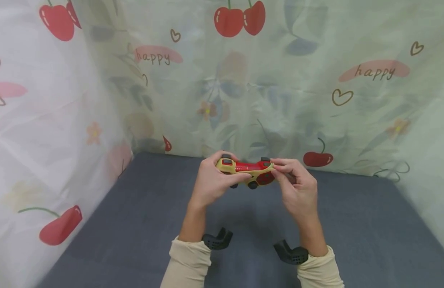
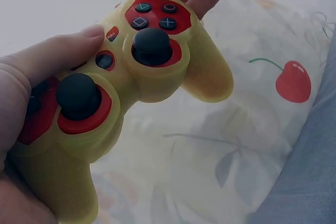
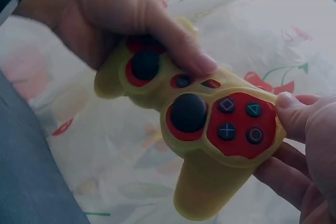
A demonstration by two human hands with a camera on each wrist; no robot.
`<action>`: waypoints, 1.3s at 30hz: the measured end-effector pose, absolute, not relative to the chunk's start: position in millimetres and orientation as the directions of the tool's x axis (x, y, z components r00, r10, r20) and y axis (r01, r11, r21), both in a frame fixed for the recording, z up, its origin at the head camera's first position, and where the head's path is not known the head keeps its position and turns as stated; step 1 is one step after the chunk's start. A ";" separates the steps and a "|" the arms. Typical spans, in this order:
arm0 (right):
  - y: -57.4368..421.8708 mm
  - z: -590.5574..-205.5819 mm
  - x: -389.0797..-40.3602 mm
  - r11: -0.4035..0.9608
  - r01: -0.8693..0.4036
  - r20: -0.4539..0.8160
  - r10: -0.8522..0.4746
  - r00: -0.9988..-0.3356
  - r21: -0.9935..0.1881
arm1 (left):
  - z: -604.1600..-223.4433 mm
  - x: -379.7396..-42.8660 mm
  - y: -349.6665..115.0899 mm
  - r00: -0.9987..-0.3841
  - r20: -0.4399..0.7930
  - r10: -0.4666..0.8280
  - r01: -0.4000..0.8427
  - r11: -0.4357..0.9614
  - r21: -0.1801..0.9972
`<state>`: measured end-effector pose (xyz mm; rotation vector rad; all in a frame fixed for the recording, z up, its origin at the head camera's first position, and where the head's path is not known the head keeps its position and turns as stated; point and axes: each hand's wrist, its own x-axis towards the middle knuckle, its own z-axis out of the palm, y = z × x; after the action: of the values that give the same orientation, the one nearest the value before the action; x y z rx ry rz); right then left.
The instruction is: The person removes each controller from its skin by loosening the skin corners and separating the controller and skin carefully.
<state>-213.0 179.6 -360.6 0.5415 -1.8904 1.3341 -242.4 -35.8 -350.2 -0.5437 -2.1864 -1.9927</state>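
Note:
A red game controller (image 1: 243,166) with a yellow soft-looking cover (image 2: 207,77) is held up above the dark surface, its shoulder buttons facing away. My left hand (image 1: 211,182) grips its left side, the thumb lying across the middle by the START button. My right hand (image 1: 299,188) pinches the cover's edge at the right shoulder, thumb in front and fingers behind. In the right wrist view, black thumbsticks (image 3: 189,113) and a red panel (image 3: 242,145) with round symbol buttons show through the cover's openings. My left fingers behind the controller are mostly hidden.
A dark grey tabletop (image 1: 135,240) lies below the hands. Pale sheets (image 1: 250,100) printed with cherries, hearts and "happy" rise at the back and sides. A black wrist mount (image 1: 218,240) sits on the left wrist, another mount (image 1: 292,254) on the right.

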 end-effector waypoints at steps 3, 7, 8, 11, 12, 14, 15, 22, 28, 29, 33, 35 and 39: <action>181.7 -361.3 -212.3 0.317 -0.687 0.740 0.081 -0.667 -0.654 | -347.9 -243.0 -39.8 -0.937 0.307 0.167 0.317 0.038 0.948; 184.3 -362.1 -211.6 0.205 -0.696 0.720 0.069 -0.691 -0.688 | -346.5 -243.5 -44.8 -0.952 0.259 0.166 0.264 0.010 0.965; 185.0 -362.3 -211.4 0.154 -0.698 0.712 0.065 -0.699 -0.699 | -346.2 -243.3 -45.9 -0.955 0.246 0.167 0.249 -0.008 0.969; 187.8 -363.1 -210.3 0.012 -0.690 0.690 0.054 -0.722 -0.724 | -346.1 -243.4 -47.4 -0.965 0.200 0.172 0.192 -0.062 0.979; 188.7 -363.2 -209.8 -0.016 -0.685 0.684 0.050 -0.728 -0.728 | -346.2 -243.6 -47.3 -0.967 0.186 0.175 0.175 -0.079 0.981; 189.8 -363.1 -208.7 0.012 -0.678 0.677 0.045 -0.734 -0.735 | -346.2 -243.8 -46.3 -0.969 0.166 0.181 0.149 -0.103 0.984; 190.0 -362.9 -208.3 0.051 -0.674 0.676 0.042 -0.736 -0.737 | -346.5 -244.0 -45.6 -0.971 0.158 0.182 0.141 -0.100 0.985; 186.2 -359.7 -208.3 0.306 -0.555 0.590 0.030 -0.807 -0.774 | -345.0 -241.8 -44.7 -0.974 0.156 0.161 0.156 -0.016 0.988; 182.2 -360.7 -209.7 0.396 -0.406 0.470 0.075 -0.879 -0.824 | -345.0 -241.4 -45.9 -0.980 0.141 0.137 0.145 0.018 0.989; 182.1 -361.4 -209.9 0.410 -0.395 0.463 0.077 -0.883 -0.822 | -345.1 -241.4 -46.1 -0.982 0.139 0.131 0.143 0.022 0.989; 181.9 -362.6 -210.0 0.445 -0.377 0.455 0.081 -0.887 -0.812 | -345.4 -241.8 -46.5 -0.984 0.134 0.113 0.138 0.026 0.990; 181.5 -361.1 -209.2 0.420 -0.359 0.437 0.105 -0.893 -0.834 | -344.6 -241.5 -46.4 -0.985 0.136 0.108 0.138 0.015 0.990; 184.9 -358.9 -209.0 0.323 -0.359 0.415 0.120 -0.902 -0.875 | -342.6 -241.3 -46.0 -0.986 0.132 0.101 0.129 -0.032 0.991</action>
<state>-209.0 184.9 -358.9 0.2118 -2.1888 1.6054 -241.3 -46.0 -342.6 -0.2579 -2.1721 -2.2272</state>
